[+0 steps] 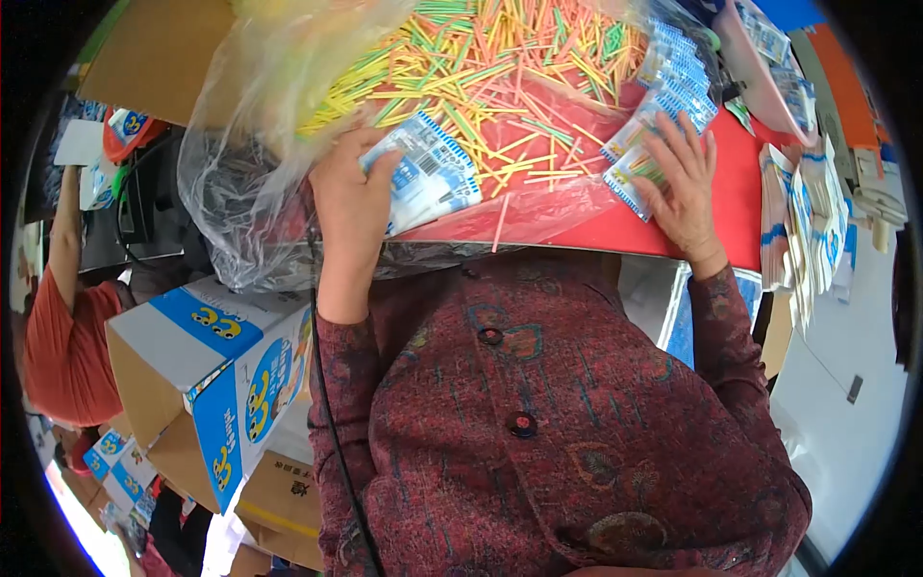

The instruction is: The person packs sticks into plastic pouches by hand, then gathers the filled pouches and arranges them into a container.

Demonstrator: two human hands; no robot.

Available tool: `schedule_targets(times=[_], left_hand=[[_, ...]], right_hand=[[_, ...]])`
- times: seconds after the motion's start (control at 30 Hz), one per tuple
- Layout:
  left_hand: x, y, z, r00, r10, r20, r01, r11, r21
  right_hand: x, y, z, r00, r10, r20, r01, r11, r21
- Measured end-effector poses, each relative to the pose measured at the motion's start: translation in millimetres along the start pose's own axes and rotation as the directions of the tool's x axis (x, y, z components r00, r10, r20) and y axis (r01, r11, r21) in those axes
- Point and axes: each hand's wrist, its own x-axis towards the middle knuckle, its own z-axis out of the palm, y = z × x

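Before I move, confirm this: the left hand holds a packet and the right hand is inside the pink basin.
Not inside the pink basin: the head view shows the right hand at the overlapping packets. The left hand does hold a packet.

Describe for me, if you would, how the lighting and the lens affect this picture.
Head view: strong fisheye bending, with black rounded corners; white, blown-out glare at the lower left edge; pale sheen on the plastic bag; small print on the packet under the left hand too soft to read; coat evenly lit, its pattern clear.
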Motion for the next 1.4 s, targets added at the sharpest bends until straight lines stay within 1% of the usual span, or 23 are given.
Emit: schedule_targets(times=[0.13,0.17,0.23,0.27,0.3,0.33,0.4,0.43,0.47,0.53,0.57,0.67,0.73,0.83,0.97,1.07,1.1,1.13,1.23,1.27,1.33,1.37,1.4], left_hand=[[0,-6,0,1.0,-0.01,0.023,0.01,1.0,0.014],[-1,-5,0,1.0,-0.011,0.025,0.011,1.0,0.015],[0,-1,1,0.996,0.067,-0.067,-0.072,0.995,-0.076],[1,1,0,0.988,0.102,-0.116,-0.115,0.987,-0.116],[0,3,-1,0.988,0.102,-0.117,-0.115,0.987,-0.11],[-1,6,-2,0.99,0.06,-0.129,-0.084,0.978,-0.19],[-3,12,-4,0.99,-0.029,-0.141,-0.023,0.936,-0.353],[-3,18,-6,0.989,-0.03,-0.142,-0.022,0.937,-0.349],[-3,27,-9,0.991,-0.112,-0.077,0.062,0.877,-0.476],[-4,38,-15,0.966,-0.244,0.084,0.234,0.691,-0.683],[-5,39,-16,0.966,-0.246,0.083,0.235,0.691,-0.684],[-8,37,-20,0.95,-0.192,0.248,0.277,0.883,-0.379],[-8,36,-20,0.943,-0.197,0.268,0.291,0.879,-0.377],[-6,37,-19,0.929,-0.205,0.309,0.316,0.873,-0.371],[-3,44,-19,0.956,-0.166,0.241,0.245,0.903,-0.352],[-5,44,-14,0.953,-0.095,0.287,0.238,0.821,-0.519],[-5,42,-14,0.953,-0.093,0.289,0.238,0.82,-0.52],[-5,38,-14,0.957,-0.098,0.274,0.231,0.83,-0.507],[-5,30,-9,0.963,-0.111,0.247,0.221,0.846,-0.485],[-3,27,-6,0.972,-0.078,0.22,0.176,0.866,-0.468],[-2,24,-3,0.986,-0.011,0.168,0.083,0.9,-0.427],[-2,25,-2,0.986,-0.01,0.166,0.081,0.9,-0.428],[-3,26,-1,0.985,-0.027,0.17,0.091,0.919,-0.384]], right_hand=[[29,-17,-17,0.999,-0.022,-0.031,0.022,1.0,-0.004],[39,-20,-15,0.999,-0.04,0.008,0.039,0.987,0.155],[60,-32,-9,0.993,-0.094,0.071,0.051,0.887,0.459],[70,-45,-5,0.993,-0.094,0.069,0.052,0.885,0.462],[82,-63,1,0.996,-0.07,0.055,0.025,0.816,0.578],[93,-81,7,0.998,-0.046,0.044,0.003,0.73,0.684],[113,-113,18,1.0,-0.018,-0.009,0.019,0.696,0.718],[119,-123,22,0.998,0.015,-0.059,0.034,0.666,0.745],[123,-128,25,0.998,0.012,-0.06,0.036,0.665,0.746],[130,-132,35,0.98,0.053,0.193,-0.195,0.476,0.858],[131,-132,38,0.946,0.052,0.319,-0.315,0.37,0.874],[127,-127,46,0.947,0.065,0.315,-0.316,0.37,0.873],[125,-126,48,0.947,0.078,0.311,-0.317,0.373,0.872],[120,-129,46,0.977,0.092,0.192,-0.21,0.556,0.804],[121,-127,47,0.995,0.069,0.066,-0.095,0.636,0.766],[122,-125,48,0.997,0.007,0.083,-0.065,0.69,0.72],[122,-124,48,0.995,-0.023,0.092,-0.048,0.716,0.697],[125,-122,47,0.996,-0.021,0.092,-0.049,0.718,0.694],[141,-108,41,0.974,0.029,0.224,-0.204,0.532,0.822],[147,-98,43,0.974,0.029,0.226,-0.206,0.534,0.82],[161,-74,51,0.985,-0.139,-0.101,0.172,0.831,0.529],[165,-67,53,0.985,-0.141,-0.103,0.174,0.831,0.528],[169,-62,54,0.968,-0.24,-0.074,0.248,0.872,0.422]])
